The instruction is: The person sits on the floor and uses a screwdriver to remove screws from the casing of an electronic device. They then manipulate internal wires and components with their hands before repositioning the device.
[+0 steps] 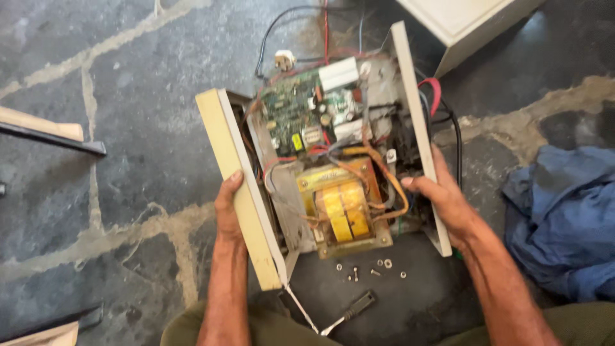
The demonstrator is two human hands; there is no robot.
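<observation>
An opened electrical unit sits on the stone floor between my arms. My left hand (pixel 229 214) grips its cream left side panel (pixel 234 173). My right hand (pixel 442 198) holds the right side panel (pixel 413 115) near its lower end. Inside lie a green circuit board (pixel 291 112), a yellow-taped transformer (pixel 343 208) and orange, red and black wires. Several loose screws and nuts (pixel 371 268) lie on the floor just in front of the unit. A screwdriver (pixel 349 314) with a dark handle rests near my knees.
A blue cloth (pixel 564 218) is heaped at the right. A cream box cover (pixel 467 25) stands at the top right. A white plug (pixel 284 61) with a black cable lies behind the unit. Wooden and black bars (pixel 45 131) are at the left edge.
</observation>
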